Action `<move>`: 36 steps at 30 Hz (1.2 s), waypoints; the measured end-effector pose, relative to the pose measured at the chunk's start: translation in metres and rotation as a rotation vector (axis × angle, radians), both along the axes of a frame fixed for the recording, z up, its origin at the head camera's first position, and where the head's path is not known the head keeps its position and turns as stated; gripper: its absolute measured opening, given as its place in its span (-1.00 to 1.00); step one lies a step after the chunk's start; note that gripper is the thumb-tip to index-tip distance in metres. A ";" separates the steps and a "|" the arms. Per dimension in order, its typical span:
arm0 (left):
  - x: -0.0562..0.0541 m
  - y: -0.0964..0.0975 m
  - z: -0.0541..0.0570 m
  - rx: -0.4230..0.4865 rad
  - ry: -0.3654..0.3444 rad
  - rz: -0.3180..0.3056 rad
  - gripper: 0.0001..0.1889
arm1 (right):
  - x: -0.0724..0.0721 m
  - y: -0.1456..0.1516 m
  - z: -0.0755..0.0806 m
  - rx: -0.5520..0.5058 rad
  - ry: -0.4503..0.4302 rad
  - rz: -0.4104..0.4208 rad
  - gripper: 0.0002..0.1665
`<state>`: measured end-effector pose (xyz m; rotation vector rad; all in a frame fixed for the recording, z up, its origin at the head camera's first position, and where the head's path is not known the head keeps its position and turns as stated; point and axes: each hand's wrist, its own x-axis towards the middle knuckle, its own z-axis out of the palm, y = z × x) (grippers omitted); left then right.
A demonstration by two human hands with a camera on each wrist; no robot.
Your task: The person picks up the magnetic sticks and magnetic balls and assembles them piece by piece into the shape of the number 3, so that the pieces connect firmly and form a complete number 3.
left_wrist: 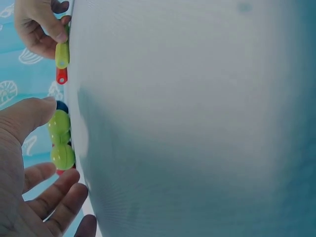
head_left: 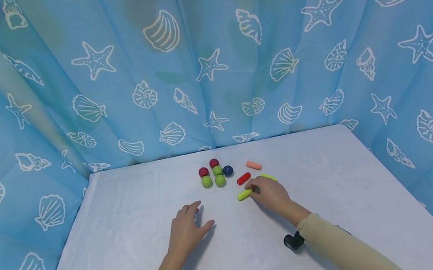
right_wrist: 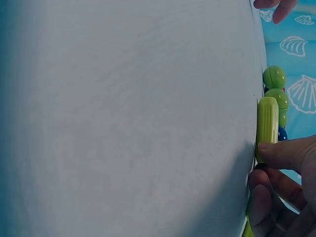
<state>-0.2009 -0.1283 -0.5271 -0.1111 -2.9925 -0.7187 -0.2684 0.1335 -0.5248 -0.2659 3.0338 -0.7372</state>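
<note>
My right hand [head_left: 269,192] pinches one end of a short yellow-green ribbed stick [head_left: 244,195] between thumb and fingers, low over the white table. The stick's [right_wrist: 267,123] free end points left in the head view. Just beyond the hand lies a second yellow-green stick [head_left: 269,176], partly hidden by it. A red stick [head_left: 244,178] and an orange stick [head_left: 253,165] lie farther back. My left hand [head_left: 186,230] hovers at the left with fingers spread and holds nothing. Its thumb [left_wrist: 34,116] stands apart from the fingers.
Several small balls sit grouped toward the back: green ones [head_left: 220,180], dark red ones [head_left: 203,172] and a dark blue one [head_left: 228,170]. A white cloth covers the table [head_left: 131,241]. Blue shell-print curtains [head_left: 197,63] hang behind and at both sides.
</note>
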 end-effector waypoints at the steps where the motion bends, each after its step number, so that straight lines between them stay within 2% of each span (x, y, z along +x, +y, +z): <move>1: 0.000 0.000 0.000 0.001 0.001 0.001 -0.26 | 0.000 0.000 0.000 -0.001 -0.001 0.001 -0.74; 12: 0.005 0.006 0.001 0.012 -0.021 0.004 -0.26 | 0.009 0.002 0.003 -0.013 -0.036 0.034 -0.78; 22: 0.009 0.012 0.000 0.014 0.001 -0.009 -0.32 | 0.017 0.002 0.002 -0.023 -0.075 0.063 -0.80; 29: 0.013 0.015 0.000 0.044 0.016 -0.032 -0.35 | 0.025 0.001 0.003 -0.036 -0.091 0.092 -0.81; 36: 0.014 0.021 0.000 0.054 -0.002 -0.033 -0.41 | 0.036 -0.002 0.004 -0.041 -0.106 0.115 -0.82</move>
